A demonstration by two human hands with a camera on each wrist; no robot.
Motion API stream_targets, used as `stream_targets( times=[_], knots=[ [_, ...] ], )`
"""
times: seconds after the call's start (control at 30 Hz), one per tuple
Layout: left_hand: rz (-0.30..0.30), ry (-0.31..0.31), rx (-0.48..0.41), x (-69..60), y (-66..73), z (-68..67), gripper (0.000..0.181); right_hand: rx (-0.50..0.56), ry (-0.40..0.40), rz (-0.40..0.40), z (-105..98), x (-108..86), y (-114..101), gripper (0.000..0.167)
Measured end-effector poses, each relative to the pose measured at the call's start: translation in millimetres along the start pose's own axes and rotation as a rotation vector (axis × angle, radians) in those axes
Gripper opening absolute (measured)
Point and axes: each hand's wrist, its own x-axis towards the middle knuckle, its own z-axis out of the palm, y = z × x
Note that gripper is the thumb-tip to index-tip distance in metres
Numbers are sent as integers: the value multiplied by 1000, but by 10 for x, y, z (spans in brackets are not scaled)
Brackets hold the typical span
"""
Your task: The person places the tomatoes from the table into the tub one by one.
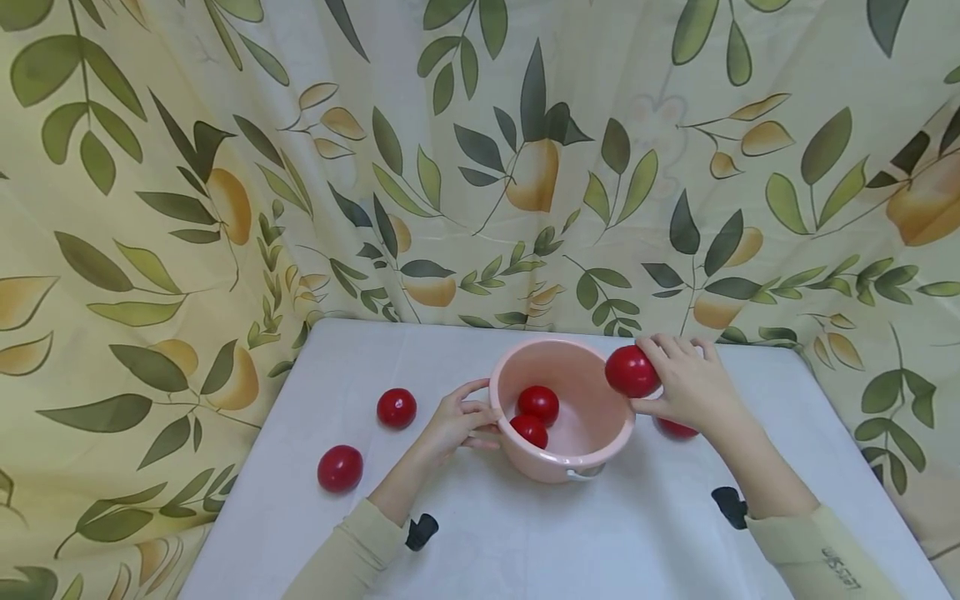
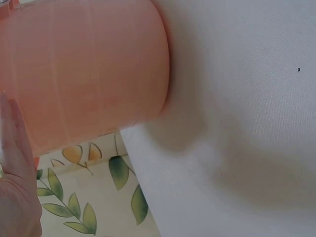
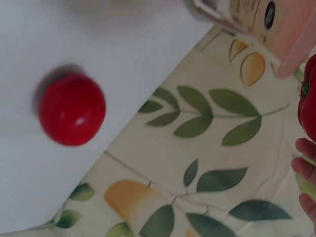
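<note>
A pink bucket (image 1: 581, 408) stands upright with two tomatoes (image 1: 538, 404) inside. At its left rim and side, my left hand (image 1: 461, 421) holds the bucket; the left wrist view shows its fingers (image 2: 12, 133) along the pink wall. Over the bucket's right rim, my right hand (image 1: 682, 379) grips a red tomato (image 1: 632, 372) between thumb and fingers. That tomato's green stem end shows at the edge of the right wrist view. Another tomato (image 3: 72, 109) lies on the table beneath the right hand, partly hidden in the head view.
Two more tomatoes, one nearer the bucket (image 1: 396, 408) and one farther left (image 1: 340, 468), lie on the white table (image 1: 480, 542). The bucket's white handle (image 1: 585, 473) hangs at its front. A leaf-patterned curtain (image 1: 480, 167) rises behind the table.
</note>
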Motion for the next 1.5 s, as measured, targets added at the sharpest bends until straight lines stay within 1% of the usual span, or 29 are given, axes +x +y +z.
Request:
stream_targets(
  times=[0.17, 0.27, 0.4, 0.53, 0.73, 0.87, 1.0, 1.1, 1.33, 1.5],
  knots=[
    [7, -10, -7, -2, 4, -7, 60, 6, -9, -81, 96, 144, -215, 83],
    [14, -22, -29, -6, 10, -13, 60, 3, -3, -134, 209, 217, -324, 82],
    [29, -44, -53, -17, 16, -19, 58, -1, -9, -183, 380, 287, -433, 84],
    [30, -52, -48, -31, 19, -16, 58, -16, -39, -219, 534, 328, -503, 83],
    [24, -46, -53, -34, 12, -11, 58, -98, -124, -264, 690, 368, -574, 82],
    [28, -47, -59, -30, 9, -11, 59, -132, -179, -299, 731, 361, -626, 82],
    [32, -50, -60, -21, 3, -12, 59, -158, -257, -304, 743, 346, -657, 80],
    [24, -46, -53, -22, 7, -11, 59, -173, -306, -307, 737, 337, -666, 80],
    [21, -38, -51, -29, 11, -14, 58, -189, -350, -344, 714, 328, -688, 79],
    [22, -45, -61, -34, 9, -10, 57, -181, -388, -338, 699, 319, -694, 80]
  ],
)
